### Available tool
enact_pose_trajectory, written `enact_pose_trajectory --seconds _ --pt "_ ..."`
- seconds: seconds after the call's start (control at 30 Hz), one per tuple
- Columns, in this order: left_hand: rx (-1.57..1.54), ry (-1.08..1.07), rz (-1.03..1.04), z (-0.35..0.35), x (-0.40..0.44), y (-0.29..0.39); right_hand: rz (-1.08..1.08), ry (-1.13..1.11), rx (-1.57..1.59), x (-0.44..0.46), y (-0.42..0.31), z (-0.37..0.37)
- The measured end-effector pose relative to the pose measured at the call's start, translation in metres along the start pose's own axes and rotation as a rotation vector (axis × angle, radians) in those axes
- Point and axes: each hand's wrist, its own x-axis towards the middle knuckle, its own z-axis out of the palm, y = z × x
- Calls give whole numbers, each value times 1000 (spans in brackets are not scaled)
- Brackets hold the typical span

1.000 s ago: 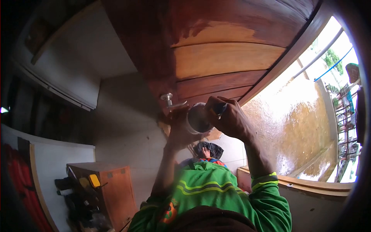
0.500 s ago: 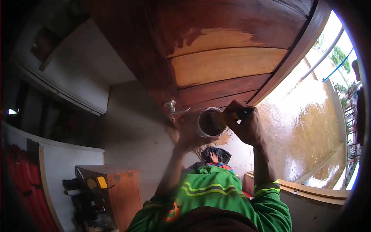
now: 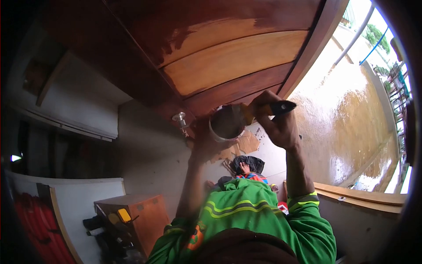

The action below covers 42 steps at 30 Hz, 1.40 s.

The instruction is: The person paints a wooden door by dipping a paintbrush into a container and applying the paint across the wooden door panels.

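Observation:
My left hand (image 3: 204, 143) is wrapped round a round container (image 3: 226, 125) with a pale rim and dark contents. In my right hand (image 3: 279, 125) is a paintbrush (image 3: 281, 108) with a black-tipped handle, its head pointing left at the container's opening. Just beyond both hands rises a wooden door (image 3: 145, 53); much of it is dark reddish brown, while a pale orange panel (image 3: 233, 61) shows bare-looking wood. Whether the bristles touch the contents cannot be made out.
A metal door handle (image 3: 180, 118) is left of the container. Cardboard (image 3: 248, 143) lies on the floor near a black object (image 3: 252, 163). An orange-brown cabinet (image 3: 147, 220) stands lower left, holding a yellow item (image 3: 124, 215). A wooden sill (image 3: 365, 198) is at right.
The view has shifted, moving the door up and left. My right hand has turned, so the brush handle now shows pointing right. The container stays in my left hand.

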Motion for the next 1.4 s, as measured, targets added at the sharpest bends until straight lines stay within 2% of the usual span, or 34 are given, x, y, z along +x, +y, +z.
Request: enact_pose_trajectory --seconds 0.1,0.13,0.17,0.27,0.3,0.33,0.4,0.43,0.53,0.57,0.63,0.67,0.73,0.77,0.8,0.87,0.97,1.1,1.13,1.2,1.23,1.27,1.33,1.4 --pt "94 126 82 4 -5 -19 159 122 219 -11 10 -3" --pt "112 68 27 4 -5 -22 233 176 313 -16 14 -1" --pt "131 14 -29 3 -3 -26 286 214 279 -21 26 1" --pt "215 -28 20 2 1 -34 231 152 369 -38 80 7" --pt "226 -1 47 1 -5 -37 329 178 912 -40 79 13" --pt "238 27 73 1 -9 -40 343 119 980 -40 80 12" --pt "227 88 130 -3 -8 -31 508 317 1065 -42 65 24" --pt "175 147 180 -8 -3 -17 510 299 1075 -44 68 25" --pt "190 244 116 1 -12 -34 487 269 1129 -53 91 21" --pt "208 160 78 -1 -10 -33 474 261 1150 -54 95 22" --pt "200 262 138 5 -8 -41 500 257 1347 -56 91 24" --pt "207 267 143 6 -7 -41 556 397 1341 -53 81 31" --pt "200 282 137 5 -7 -37 515 333 1310 -54 81 33" --pt "189 293 132 3 -8 -33 531 382 1288 -54 79 35" --pt "178 305 130 2 -8 -33 465 228 1403 -58 84 32" --pt "152 337 132 6 -8 -36 491 283 1375 -60 85 36" --pt "132 347 106 9 -9 -36 457 229 1429 -58 84 40" --pt "176 270 93 -4 -14 -33 642 695 1194 -50 63 57" --pt "195 293 106 -4 -16 -35 580 478 1313 -57 82 46" --pt "229 329 128 -2 -18 -42 557 441 1387 -57 87 50" --pt "195 274 47 -6 -20 -39 559 448 1419 -54 88 52" --pt "173 280 76 -12 -19 -34 578 584 1392 -51 75 60" --pt "129 280 127 -24 -18 -26 399 323 1554 -46 86 56" --pt "205 248 116 -36 -14 -15 306 383 1549 -34 80 54"
